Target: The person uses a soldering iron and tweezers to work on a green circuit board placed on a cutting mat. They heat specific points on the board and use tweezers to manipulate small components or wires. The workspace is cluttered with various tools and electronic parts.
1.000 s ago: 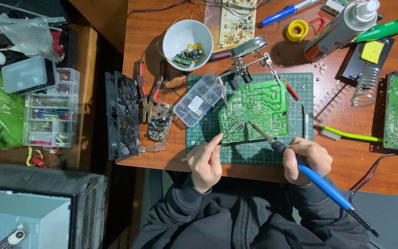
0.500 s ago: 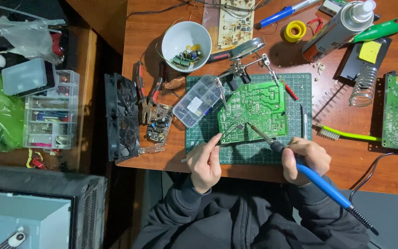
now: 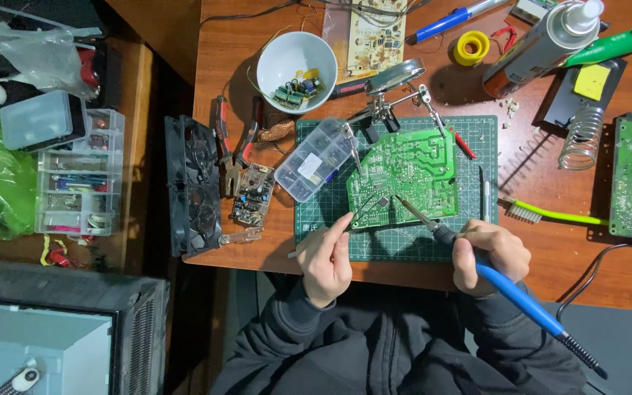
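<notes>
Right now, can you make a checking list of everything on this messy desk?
Surface: wooden desk with a green cutting mat.
Job's things: green circuit board clipped in a helping-hands stand; blue soldering iron; thin solder wire.
Clutter: white bowl of parts, clear parts box, spray can, green toothbrush.
Hands: left hand pinches the wire; right hand grips the iron.
Cables: iron's dark cord.
Surroundings: black fan, plastic drawers.
</notes>
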